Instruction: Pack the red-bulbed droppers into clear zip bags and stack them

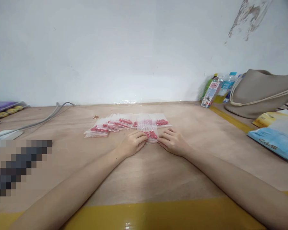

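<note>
A clear plastic zip bag (147, 124) with several small red pieces lies flat in front of me, its near end towards me. My left hand (134, 142) holds the bag's near left corner, fingers bent and pressed together. At the opposite corner my right hand (172, 141) is closed on the right edge, fingers curled inward. What the red pieces are is too small to tell. Under and beside this bag lie more like it: a fanned row of bags (100, 127) to the left, and another bag (162, 120) behind to the right.
Brown covering with yellow tape (158, 214) spans the table. To the right are a tilted carton (210, 93), bottles (227, 86), a grey bag (261, 92) and a blue packet (273, 140). A grey cable (45, 119) and a blurred-out dark object (16, 169) lie left.
</note>
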Available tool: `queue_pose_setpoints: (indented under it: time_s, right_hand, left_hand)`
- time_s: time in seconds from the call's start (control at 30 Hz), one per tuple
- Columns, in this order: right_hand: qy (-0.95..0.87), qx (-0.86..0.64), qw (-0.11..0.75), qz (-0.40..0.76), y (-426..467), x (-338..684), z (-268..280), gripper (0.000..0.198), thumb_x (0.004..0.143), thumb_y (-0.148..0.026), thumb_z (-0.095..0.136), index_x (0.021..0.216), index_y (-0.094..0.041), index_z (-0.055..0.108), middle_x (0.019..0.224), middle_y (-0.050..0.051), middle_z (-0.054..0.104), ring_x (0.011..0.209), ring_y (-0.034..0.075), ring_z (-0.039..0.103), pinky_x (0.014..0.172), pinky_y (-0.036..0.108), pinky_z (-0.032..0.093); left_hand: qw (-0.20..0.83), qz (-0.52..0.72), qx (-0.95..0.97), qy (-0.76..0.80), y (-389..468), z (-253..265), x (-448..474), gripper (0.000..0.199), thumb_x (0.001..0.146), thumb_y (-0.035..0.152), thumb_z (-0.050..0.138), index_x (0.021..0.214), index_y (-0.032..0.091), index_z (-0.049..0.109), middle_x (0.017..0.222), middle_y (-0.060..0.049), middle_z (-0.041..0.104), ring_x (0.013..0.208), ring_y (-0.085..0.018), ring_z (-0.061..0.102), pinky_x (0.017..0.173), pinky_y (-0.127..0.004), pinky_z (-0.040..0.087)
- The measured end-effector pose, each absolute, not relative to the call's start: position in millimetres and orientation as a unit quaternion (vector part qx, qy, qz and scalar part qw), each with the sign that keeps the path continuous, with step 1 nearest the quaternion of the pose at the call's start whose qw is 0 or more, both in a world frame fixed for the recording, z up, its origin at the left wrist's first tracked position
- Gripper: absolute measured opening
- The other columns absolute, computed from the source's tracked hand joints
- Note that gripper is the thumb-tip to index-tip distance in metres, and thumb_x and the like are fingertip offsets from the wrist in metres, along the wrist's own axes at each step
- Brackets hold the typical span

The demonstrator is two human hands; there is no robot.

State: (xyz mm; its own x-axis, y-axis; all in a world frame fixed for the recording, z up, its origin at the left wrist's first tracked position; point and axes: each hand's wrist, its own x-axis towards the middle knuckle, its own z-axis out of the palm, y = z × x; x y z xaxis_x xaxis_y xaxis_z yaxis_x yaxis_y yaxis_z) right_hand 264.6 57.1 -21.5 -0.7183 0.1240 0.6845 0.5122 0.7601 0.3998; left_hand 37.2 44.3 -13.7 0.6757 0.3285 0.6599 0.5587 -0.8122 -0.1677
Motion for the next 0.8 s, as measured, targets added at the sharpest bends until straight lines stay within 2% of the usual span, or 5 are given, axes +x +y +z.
queue_pose_setpoints:
  time_s: [0.2,0.33,0.57,0.8]
  right_hand:
    - [-0.876,-0.180,0.317,-0.315,57.4,261.2,-21.3,0.021,0.087,-0.014,0.043,0.077,-0.016,0.061,0.071,0.003,0.060,0.070,0.014,0.048,0.066,0.029,0.032]
    - [-0.875,-0.198,0.309,-0.315,57.6,255.5,-22.5,0.023,0.088,-0.014,0.039,0.078,-0.016,0.060,0.075,0.005,0.062,0.074,0.015,0.050,0.070,0.032,0.031]
    - [-0.872,-0.209,0.344,-0.279,56.6,248.3,-24.6,0.018,0.087,-0.020,0.045,0.079,-0.017,0.060,0.078,0.005,0.063,0.081,0.016,0.053,0.075,0.033,0.031]
    - [-0.868,-0.204,0.346,-0.292,51.1,243.6,-19.7,0.019,0.086,-0.017,0.045,0.076,-0.016,0.061,0.072,0.003,0.063,0.076,0.014,0.052,0.074,0.032,0.031]
  left_hand:
    - [0.207,-0.340,-0.891,-0.219,43.5,-15.0,43.7,0.015,0.084,0.030,0.058,0.084,0.016,0.061,0.087,-0.004,0.067,0.079,-0.015,0.061,0.072,-0.026,0.050]
    - [0.249,-0.352,-0.878,-0.207,44.1,-16.5,51.8,0.009,0.085,0.020,0.055,0.080,0.015,0.061,0.084,-0.004,0.068,0.074,-0.015,0.062,0.068,-0.026,0.050]
    - [0.313,-0.340,-0.867,-0.187,43.3,-12.7,54.6,0.016,0.086,0.014,0.049,0.074,0.015,0.059,0.076,-0.004,0.067,0.065,-0.015,0.061,0.058,-0.028,0.047]
    - [0.350,-0.315,-0.872,-0.135,47.2,-11.8,50.1,0.016,0.086,0.011,0.049,0.073,0.015,0.057,0.074,-0.004,0.066,0.072,-0.015,0.062,0.065,-0.027,0.050]
